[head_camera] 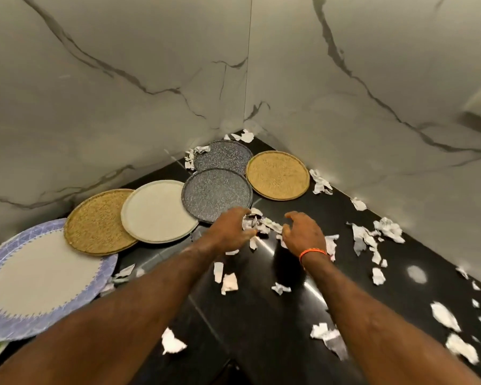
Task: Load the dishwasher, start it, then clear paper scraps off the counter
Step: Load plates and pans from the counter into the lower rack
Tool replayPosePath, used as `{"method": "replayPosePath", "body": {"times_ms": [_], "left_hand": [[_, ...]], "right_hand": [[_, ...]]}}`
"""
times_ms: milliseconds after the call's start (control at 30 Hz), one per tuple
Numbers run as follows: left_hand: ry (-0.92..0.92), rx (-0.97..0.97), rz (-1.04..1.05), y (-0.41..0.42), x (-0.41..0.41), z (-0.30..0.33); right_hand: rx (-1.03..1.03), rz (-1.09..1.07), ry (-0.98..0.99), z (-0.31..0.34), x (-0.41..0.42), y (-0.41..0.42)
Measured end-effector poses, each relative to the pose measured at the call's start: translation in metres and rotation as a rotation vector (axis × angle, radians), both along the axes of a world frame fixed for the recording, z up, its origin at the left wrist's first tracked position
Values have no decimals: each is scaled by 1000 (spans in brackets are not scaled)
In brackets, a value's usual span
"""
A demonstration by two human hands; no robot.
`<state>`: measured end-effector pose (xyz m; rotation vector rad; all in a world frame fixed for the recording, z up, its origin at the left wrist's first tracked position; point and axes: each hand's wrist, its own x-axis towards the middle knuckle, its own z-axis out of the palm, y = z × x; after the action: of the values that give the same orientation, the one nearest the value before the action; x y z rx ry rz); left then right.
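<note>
Marble walls (345, 65) meet in a corner over the glossy black table (261, 315), and paper scraps (378, 234) are scattered all across it, thickest along the right wall. Both arms reach in. Left hand (228, 229) has its fingers curled around a bunch of torn paper (257, 225), right beside the nearer speckled grey plate (217, 194). Right hand (303, 234), orange band (313, 252) at the wrist, hovers just beside that bunch with fingers loosely bent, gripping nothing. Woven mats (97, 220), a cream plate (157, 211) and a lilac-rimmed platter (0, 259) overlap in a row along the left wall.
</note>
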<state>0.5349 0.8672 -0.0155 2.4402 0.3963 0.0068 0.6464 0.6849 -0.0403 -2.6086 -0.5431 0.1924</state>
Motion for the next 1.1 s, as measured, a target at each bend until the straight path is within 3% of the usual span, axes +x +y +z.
{"method": "replayPosePath", "body": {"times_ms": [167, 333, 500, 733, 933, 1033, 1100], "left_hand": [[-5, 23, 6, 4, 64, -15], [-17, 106, -23, 11, 106, -31], [1, 132, 112, 32, 142, -41], [174, 181, 223, 48, 195, -34], [183, 228, 274, 52, 208, -22], [19, 70, 289, 55, 206, -22], [-89, -285, 280, 59, 200, -16]], "right_hand": [[-211, 111, -21, -8, 77, 25], [-291, 208, -14, -30, 104, 37], [-126, 86, -234, -38, 97, 25], [42, 54, -175, -51, 102, 12], [142, -1, -201, -61, 94, 8], [182, -22, -187, -61, 90, 7], [176, -3, -154, -58, 91, 5]]}}
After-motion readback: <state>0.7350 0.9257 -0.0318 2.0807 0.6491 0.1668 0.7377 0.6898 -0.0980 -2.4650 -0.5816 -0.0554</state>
